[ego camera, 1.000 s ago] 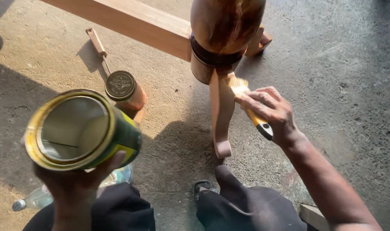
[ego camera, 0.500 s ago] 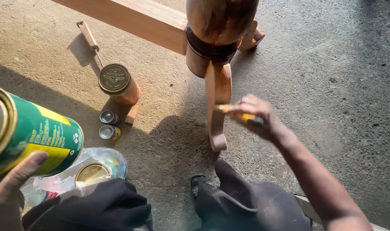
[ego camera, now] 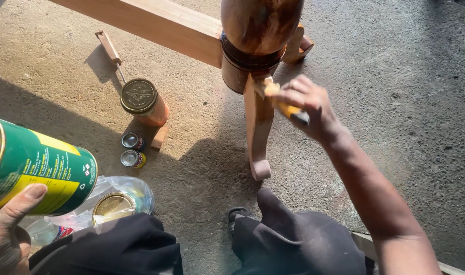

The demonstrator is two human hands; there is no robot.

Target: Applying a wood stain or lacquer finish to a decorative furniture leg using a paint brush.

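Head view, looking down at a concrete floor [ego camera: 395,76] in hard sunlight: the left hand [ego camera: 10,229], at the lower left edge, is wrapped around a large green and yellow can [ego camera: 38,170] held tilted on its side, thumb pressed along its wall. The right hand [ego camera: 306,109], reaching in from the lower right, is pinched shut on a small brush with a yellow handle [ego camera: 288,109], its tip touching the top of a curved wooden furniture leg [ego camera: 258,132] just below a dark turned column [ego camera: 260,25]. A pale wooden beam [ego camera: 156,23] runs off to the upper left. On the floor between the two hands stand a jar with a brass-coloured lid [ego camera: 140,99], two small tins [ego camera: 132,150] side by side, a wood-handled tool [ego camera: 110,48] and a clear plastic bag [ego camera: 125,196] holding a round gold lid. The person's dark trousers [ego camera: 293,239] fill the bottom edge. The can sits well apart from the brush, across the person's knees (its open end is mostly cut off by the frame edge, so its contents cannot be seen). Tilted as it is, it could spill onto the bag or trousers if it holds liquid, and an overloaded brush could leave runs down the leg.
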